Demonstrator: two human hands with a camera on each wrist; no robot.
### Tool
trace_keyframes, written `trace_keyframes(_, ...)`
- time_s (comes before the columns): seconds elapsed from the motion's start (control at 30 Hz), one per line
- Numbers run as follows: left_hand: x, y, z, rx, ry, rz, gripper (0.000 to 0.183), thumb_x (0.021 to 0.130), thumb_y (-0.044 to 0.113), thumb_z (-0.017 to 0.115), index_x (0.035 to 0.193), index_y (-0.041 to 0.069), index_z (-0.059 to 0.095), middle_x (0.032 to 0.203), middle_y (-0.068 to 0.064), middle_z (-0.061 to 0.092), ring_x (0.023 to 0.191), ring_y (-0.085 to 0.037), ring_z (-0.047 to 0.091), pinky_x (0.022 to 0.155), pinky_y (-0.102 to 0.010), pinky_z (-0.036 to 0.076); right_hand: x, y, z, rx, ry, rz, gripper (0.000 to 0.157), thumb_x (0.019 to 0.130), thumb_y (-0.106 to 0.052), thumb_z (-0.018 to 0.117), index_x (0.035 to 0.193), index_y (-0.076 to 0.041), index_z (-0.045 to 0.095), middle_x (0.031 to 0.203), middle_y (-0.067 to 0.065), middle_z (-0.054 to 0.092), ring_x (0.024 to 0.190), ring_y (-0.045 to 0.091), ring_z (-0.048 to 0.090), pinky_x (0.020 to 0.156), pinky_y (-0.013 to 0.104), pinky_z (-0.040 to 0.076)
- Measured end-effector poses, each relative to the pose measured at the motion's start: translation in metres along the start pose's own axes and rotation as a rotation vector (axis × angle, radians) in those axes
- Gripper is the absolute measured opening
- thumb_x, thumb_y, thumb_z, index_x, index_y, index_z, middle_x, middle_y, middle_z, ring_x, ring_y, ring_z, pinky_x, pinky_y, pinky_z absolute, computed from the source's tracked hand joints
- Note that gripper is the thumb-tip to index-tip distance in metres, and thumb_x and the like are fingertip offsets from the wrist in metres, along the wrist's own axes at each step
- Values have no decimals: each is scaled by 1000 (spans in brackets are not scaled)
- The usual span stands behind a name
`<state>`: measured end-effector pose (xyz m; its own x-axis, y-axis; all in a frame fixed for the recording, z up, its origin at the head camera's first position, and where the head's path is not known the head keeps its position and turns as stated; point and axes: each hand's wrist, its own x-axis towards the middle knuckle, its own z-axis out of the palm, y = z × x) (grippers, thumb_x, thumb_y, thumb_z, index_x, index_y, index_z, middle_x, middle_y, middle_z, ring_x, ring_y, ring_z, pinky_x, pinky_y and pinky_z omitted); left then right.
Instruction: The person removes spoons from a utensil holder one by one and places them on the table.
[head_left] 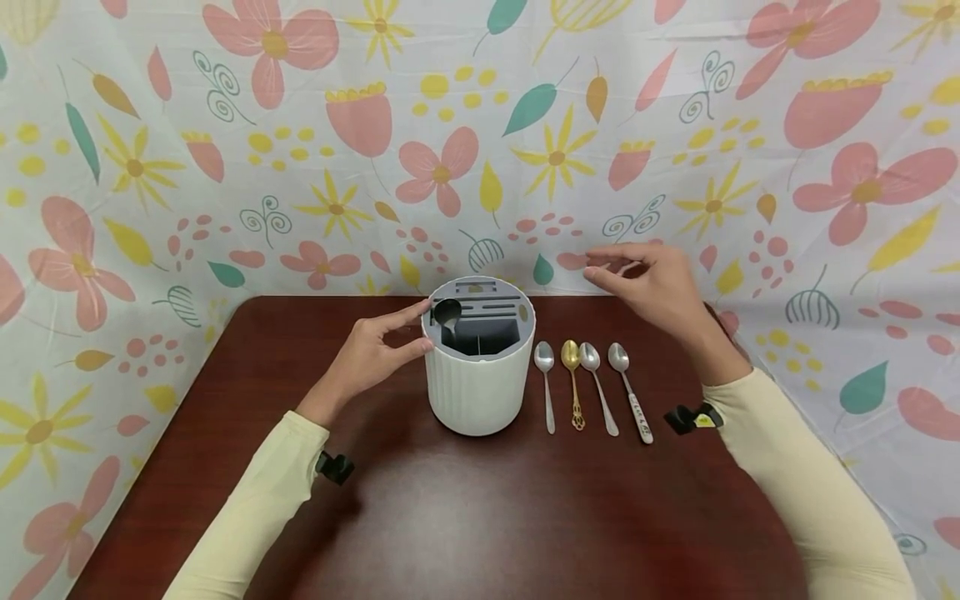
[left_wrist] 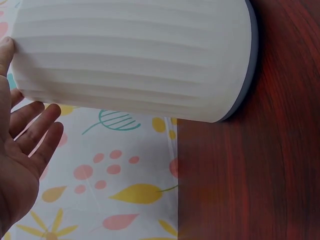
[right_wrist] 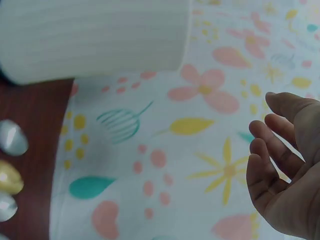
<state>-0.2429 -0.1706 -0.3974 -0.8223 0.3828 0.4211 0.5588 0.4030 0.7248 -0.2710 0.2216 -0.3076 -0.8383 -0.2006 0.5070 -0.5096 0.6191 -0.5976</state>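
A white ribbed utensil holder with a grey slotted insert stands upright on the table. One black spoon leans inside it, bowl up, its lower part hidden. My left hand touches the holder's left rim with thumb and fingertips, the fingers fairly straight. My right hand hangs in the air to the right of the holder, fingers loosely bent and nothing in them. Below it lie a silver spoon, a gold spoon, a second silver spoon and a spoon with a patterned white handle.
The dark red-brown table has a glossy top. Behind it and at its sides hangs a white cloth printed with flowers and leaves. A small black wrist camera sits at the left sleeve, another wrist camera at the right.
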Motion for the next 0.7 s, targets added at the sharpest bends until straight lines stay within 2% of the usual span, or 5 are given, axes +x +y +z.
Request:
trace_keyframes(0.17,-2,22,-5,14,-15,-15,56,87,22,72,139,13,52,134,0,57,120,-12,55,96,-42,46,11,-23,10,81,-36,-12,22,80,-37,77,100,-28,77,91,-7,73,73,13,65,60,19,48)
trace_keyframes(0.27,-3,36,-7,8,-17,-12,55,87,21,71,138,10,53,133,-3,58,120,-14,55,97,-42,46,15,-34,17,137,-54,5,24,80,-31,78,103,-23,77,91,-4,72,77,12,64,67,20,50)
trace_keyframes(0.4,-3,36,-7,1,-13,-12,55,87,21,72,138,10,53,133,-3,58,120,-14,56,95,-41,47,15,-58,25,175,-77,-13,25,82,-19,77,106,-13,76,89,4,72,77,14,63,69,22,51)
trace_keyframes(0.53,-3,35,-7,-3,-10,-7,55,87,21,72,138,10,53,132,-3,59,116,-11,58,92,-40,49,14,-84,31,205,-97,-71,25,83,-10,75,108,-5,74,92,11,72,78,16,63,70,26,51)
trace_keyframes(0.7,-3,35,-6,6,-9,-11,56,87,22,72,138,10,53,132,-2,59,112,-13,60,90,-37,50,18,-93,46,277,-135,-128,25,83,-7,74,107,-2,73,103,13,71,80,18,64,68,29,52)
